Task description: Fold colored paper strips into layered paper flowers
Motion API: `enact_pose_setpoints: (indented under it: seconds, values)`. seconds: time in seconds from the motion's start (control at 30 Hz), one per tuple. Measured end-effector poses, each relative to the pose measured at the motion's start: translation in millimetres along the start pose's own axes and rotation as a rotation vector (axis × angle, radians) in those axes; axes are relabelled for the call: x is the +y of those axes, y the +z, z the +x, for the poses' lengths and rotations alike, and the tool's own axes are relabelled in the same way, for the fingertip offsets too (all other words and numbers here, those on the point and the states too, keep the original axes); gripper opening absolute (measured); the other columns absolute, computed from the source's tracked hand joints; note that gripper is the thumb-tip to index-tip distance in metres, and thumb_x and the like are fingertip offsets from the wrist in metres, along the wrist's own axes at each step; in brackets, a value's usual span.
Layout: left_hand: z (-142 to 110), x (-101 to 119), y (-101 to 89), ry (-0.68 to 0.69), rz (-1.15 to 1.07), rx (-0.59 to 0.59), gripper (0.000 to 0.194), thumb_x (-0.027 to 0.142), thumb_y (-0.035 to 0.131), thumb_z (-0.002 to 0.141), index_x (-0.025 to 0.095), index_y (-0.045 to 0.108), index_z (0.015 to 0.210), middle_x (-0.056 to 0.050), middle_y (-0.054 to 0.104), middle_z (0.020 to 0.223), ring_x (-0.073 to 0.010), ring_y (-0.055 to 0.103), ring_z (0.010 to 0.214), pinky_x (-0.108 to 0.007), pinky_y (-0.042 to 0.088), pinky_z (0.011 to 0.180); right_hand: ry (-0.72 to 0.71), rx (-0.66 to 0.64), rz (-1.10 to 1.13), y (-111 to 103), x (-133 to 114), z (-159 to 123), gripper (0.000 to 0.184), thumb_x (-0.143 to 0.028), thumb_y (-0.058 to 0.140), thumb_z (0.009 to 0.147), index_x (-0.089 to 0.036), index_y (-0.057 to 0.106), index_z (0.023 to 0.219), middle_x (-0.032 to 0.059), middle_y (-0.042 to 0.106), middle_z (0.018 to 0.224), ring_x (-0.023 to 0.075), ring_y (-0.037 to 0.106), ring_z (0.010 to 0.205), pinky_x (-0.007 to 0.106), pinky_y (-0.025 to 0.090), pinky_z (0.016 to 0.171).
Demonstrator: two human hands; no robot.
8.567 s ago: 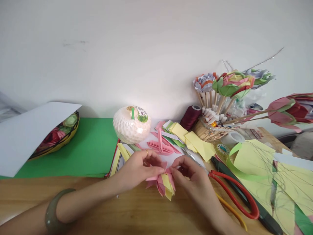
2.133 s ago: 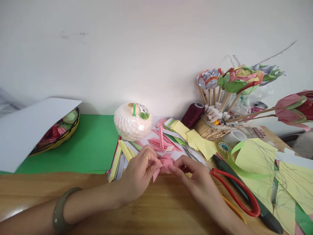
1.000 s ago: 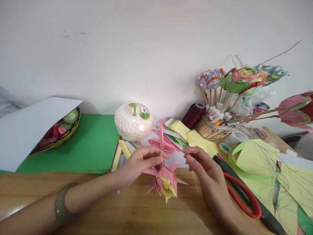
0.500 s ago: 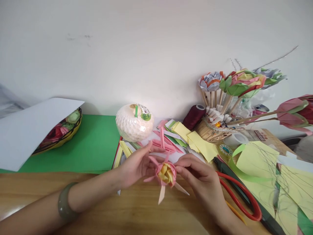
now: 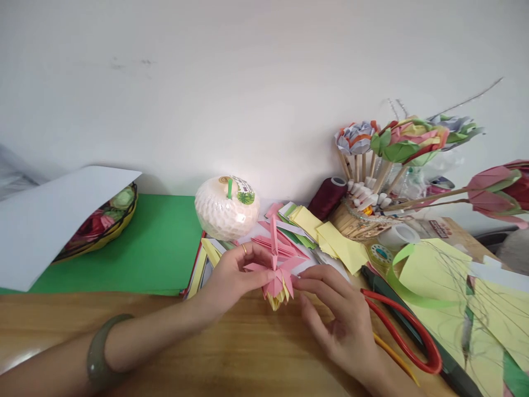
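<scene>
A folded paper flower (image 5: 279, 282) with pink outer petals and a yellow centre (image 5: 276, 302) tips downward above the wooden table's front part. My left hand (image 5: 233, 273) pinches it between thumb and fingers from the left, close to the petals' base. On the other side, my right hand (image 5: 341, 311) has its fingertips against or just beside a right-hand pink petal. Its thumb is stretched out below, apart from the fingers. Behind the flower lie folded pink paper strips (image 5: 275, 247), partly hidden by it and by my left hand.
At right lie red-handled scissors (image 5: 430, 347), a dark green long tool (image 5: 452, 370) and yellow paper (image 5: 433, 270) with thin wires. Behind stand a basket (image 5: 351, 220) of paper flowers and a maroon thread spool (image 5: 328, 197). A wrapped coconut (image 5: 225, 212) sits beside a green sheet (image 5: 165, 242).
The flower has been turned about several times; its yellow centre faced me half a second ago and now points downward. My left hand pinches it again, and my right hand's thumb has moved off it.
</scene>
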State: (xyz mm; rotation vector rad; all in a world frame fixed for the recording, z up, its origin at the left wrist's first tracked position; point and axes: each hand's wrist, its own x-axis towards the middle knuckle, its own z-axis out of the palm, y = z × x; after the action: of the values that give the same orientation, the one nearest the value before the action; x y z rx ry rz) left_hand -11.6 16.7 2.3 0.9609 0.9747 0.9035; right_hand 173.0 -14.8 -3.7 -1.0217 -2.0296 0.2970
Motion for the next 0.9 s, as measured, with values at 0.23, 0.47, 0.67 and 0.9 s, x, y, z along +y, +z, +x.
enact_pose_setpoints:
  seconds: [0.23, 0.47, 0.67, 0.9]
  values:
    - [-8, -6, 4.2, 0.087, 0.303, -0.031, 0.004, 0.018, 0.058, 0.073, 0.017, 0.055, 0.07, 0.002, 0.058, 0.063, -0.0107, 0.053, 0.054, -0.024, 0.043, 0.054, 0.017, 0.086, -0.005, 1, -5, 1, 0.016, -0.008, 0.057, 0.078, -0.02, 0.06, 0.087, 0.004, 0.061, 0.076, 0.0169, 0.06, 0.07, 0.028, 0.05, 0.059]
    - [-6, -12, 0.4, 0.098, 0.435, -0.178, 0.013, 0.011, 0.047, 0.076, 0.017, 0.059, 0.077, -0.001, 0.063, 0.076, -0.0135, 0.059, 0.071, -0.026, 0.047, 0.067, 0.093, -0.048, 0.097, 3, 1, 1, 0.026, -0.007, 0.045, 0.078, -0.019, 0.062, 0.092, 0.0053, 0.062, 0.083, 0.0169, 0.061, 0.074, 0.027, 0.052, 0.062]
    - [-6, -10, 0.2, 0.135, 0.503, -0.187, 0.018, 0.01, 0.044, 0.077, 0.018, 0.06, 0.079, 0.0, 0.065, 0.076, -0.0138, 0.06, 0.071, -0.026, 0.047, 0.067, 0.101, -0.094, 0.049, 4, 1, -2, 0.025, -0.008, 0.047, 0.077, -0.02, 0.063, 0.093, 0.0051, 0.062, 0.086, 0.0171, 0.062, 0.075, 0.027, 0.053, 0.064]
    - [-7, -12, -1.1, 0.18, 0.585, -0.201, 0.02, 0.008, 0.044, 0.076, 0.018, 0.061, 0.078, -0.002, 0.067, 0.081, -0.0164, 0.061, 0.08, -0.027, 0.048, 0.072, -0.131, -0.016, 0.027, -4, -3, -3, 0.031, -0.001, 0.046, 0.07, -0.018, 0.056, 0.094, 0.0059, 0.059, 0.079, 0.0176, 0.057, 0.07, 0.029, 0.049, 0.057]
